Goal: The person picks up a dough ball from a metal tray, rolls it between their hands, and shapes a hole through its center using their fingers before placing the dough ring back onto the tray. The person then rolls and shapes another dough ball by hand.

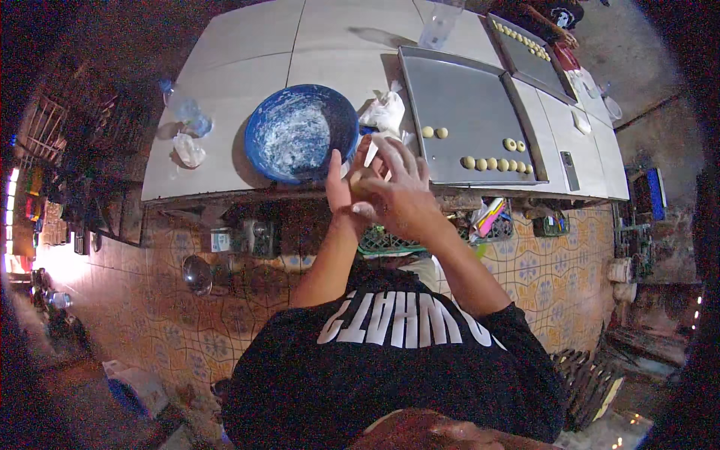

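My left hand (pixel 340 191) is cupped around a pale-brown lump (pixel 358 182) that looks like dough, with its thumb side raised. My right hand (pixel 401 187) is curved over the same lump, fingers bent and dusted with white, hiding much of it. Just beyond them are a flour-dusted blue basin (pixel 262 131) and a white plastic bag (pixel 382 112). To the right lies a metal tray (pixel 461 97) holding several small dough rounds (pixel 491 164), some with a dimple on top.
A second tray (pixel 540 67) of dough rounds is at the back right, beside another person's hand (pixel 562 37). A clear container (pixel 442 22), plastic bags (pixel 189 150) and a phone-like object (pixel 569 170) lie on the tiled table (pixel 217 82). Crates (pixel 495 225) sit underneath.
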Motion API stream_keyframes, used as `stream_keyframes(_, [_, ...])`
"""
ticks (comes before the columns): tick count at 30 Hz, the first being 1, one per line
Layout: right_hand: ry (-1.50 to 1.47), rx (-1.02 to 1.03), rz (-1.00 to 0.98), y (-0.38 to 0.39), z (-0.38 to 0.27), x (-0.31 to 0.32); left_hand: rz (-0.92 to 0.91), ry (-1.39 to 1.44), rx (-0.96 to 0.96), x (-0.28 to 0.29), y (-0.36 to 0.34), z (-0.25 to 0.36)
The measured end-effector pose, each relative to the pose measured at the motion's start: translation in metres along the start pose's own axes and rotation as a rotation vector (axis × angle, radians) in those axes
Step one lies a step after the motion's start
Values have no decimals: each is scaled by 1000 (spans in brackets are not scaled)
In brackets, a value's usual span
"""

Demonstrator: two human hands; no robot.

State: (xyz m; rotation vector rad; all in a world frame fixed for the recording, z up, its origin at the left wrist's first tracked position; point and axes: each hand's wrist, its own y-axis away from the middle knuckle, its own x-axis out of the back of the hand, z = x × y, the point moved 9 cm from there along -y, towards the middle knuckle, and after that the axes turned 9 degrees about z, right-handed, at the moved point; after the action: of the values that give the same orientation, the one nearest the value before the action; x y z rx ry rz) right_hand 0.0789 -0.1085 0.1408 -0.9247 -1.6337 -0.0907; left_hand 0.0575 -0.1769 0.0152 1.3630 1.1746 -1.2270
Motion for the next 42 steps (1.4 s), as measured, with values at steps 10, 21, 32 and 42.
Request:
stream_keyframes(10, [-49,16,-70,3,8,-2,-3,13,19,-12,-1,2])
stream_keyframes(21, [3,-107,19,12,27,1,157,-64,-60,0,-5,-6])
stream_keyframes(32, [-143,14,-62,23,26,-6,39,31,32,-9,-1,-21])
stream_keyframes(42, [-103,-92,51,34,31,1,65,-84,10,-5,-4,-25])
